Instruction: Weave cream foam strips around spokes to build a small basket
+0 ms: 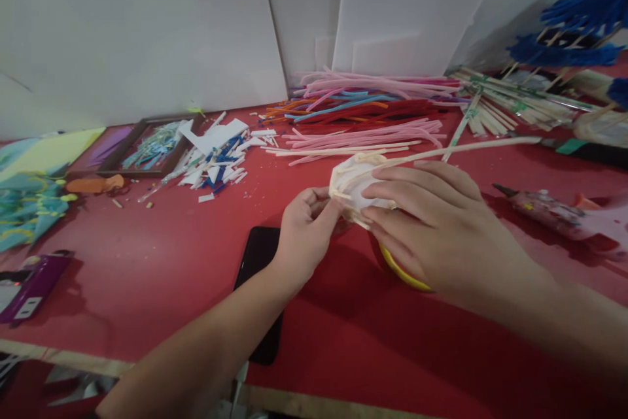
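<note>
Above the red table, both hands are on a small rounded white piece (356, 177) with cream pipe cleaner wound around its edge. Thumb and fingers of my left hand (309, 226) pinch its near left rim. My right hand (432, 216) covers its right side, fingers bent over it. A loose length of cream pipe cleaner (490, 145) runs from the piece out to the right, above my right hand. Beneath my right hand shows part of a yellow ring-shaped rim (405, 273); the rest of it is hidden.
A black phone (260, 255) lies by my left forearm. Pink pipe cleaners (363, 134) and coloured bundles are behind the hands. At right lies a pink glue gun (559, 213); wooden sticks (490, 112) lie beyond. White and blue scraps (218, 151) and a brown tray (112, 167) are left.
</note>
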`<action>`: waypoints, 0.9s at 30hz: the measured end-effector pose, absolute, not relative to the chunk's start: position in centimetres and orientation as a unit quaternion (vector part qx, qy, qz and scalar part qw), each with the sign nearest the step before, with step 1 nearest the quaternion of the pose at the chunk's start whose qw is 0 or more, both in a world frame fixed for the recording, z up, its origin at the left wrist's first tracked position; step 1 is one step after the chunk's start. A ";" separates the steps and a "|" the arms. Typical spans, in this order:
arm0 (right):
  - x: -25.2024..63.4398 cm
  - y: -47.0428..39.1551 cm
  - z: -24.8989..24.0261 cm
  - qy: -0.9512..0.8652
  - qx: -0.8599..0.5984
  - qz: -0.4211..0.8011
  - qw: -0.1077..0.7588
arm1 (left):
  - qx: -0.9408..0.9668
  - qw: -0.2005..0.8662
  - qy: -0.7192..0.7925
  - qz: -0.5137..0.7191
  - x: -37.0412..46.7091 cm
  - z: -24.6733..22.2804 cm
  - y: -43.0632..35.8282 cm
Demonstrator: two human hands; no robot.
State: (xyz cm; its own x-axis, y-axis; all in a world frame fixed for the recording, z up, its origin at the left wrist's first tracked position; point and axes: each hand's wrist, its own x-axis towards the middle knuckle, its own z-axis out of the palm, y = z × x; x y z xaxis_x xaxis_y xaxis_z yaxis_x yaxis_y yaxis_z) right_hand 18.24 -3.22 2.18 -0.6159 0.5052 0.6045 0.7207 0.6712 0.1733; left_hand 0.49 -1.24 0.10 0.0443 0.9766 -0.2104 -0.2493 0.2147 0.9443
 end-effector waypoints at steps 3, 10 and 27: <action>18.4 -3.0 1.8 -0.875 -0.344 -0.214 0.267 | 0.350 0.634 0.480 0.496 0.6 0.4 -1.2; 17.6 -3.4 1.4 -0.842 -0.369 -0.199 0.338 | 0.288 0.664 0.490 0.486 0.7 0.8 -1.1; 16.1 -3.8 -1.4 -0.771 -0.403 -0.266 0.415 | 0.168 0.718 0.468 0.487 0.8 0.8 -0.4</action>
State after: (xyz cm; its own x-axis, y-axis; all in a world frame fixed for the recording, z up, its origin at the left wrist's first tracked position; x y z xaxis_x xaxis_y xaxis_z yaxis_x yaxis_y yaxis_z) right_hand 16.06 -3.82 -1.39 -0.3300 0.4006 0.8547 0.8427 0.5331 0.0755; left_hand 0.78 -0.45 0.82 0.0880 0.8563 -0.5089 -0.5415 0.4699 0.6971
